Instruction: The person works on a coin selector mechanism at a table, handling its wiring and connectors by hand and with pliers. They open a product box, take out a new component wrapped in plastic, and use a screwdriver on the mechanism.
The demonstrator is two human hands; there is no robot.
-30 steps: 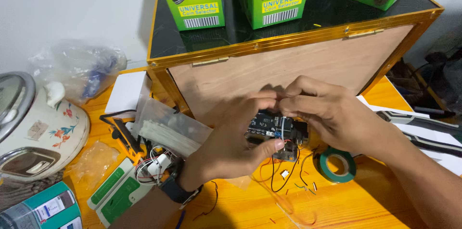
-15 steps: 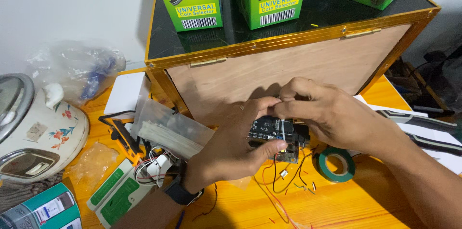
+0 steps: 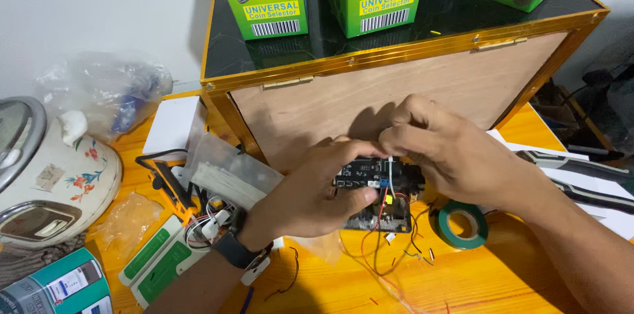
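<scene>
Both hands meet over a dark circuit board (image 3: 373, 178): the left hand (image 3: 310, 198) grips it from below, the right hand (image 3: 449, 155) pinches a thin wire (image 3: 390, 172) at its edge. Wiring looks underway; seating the wire needs fine aim. Green tape roll (image 3: 463, 223) lies nearby on the orange surface (image 3: 475, 281).

Black circuit board (image 3: 373, 175), green tape roll (image 3: 463, 223), possibly floral white cooker (image 3: 59, 175).
</scene>
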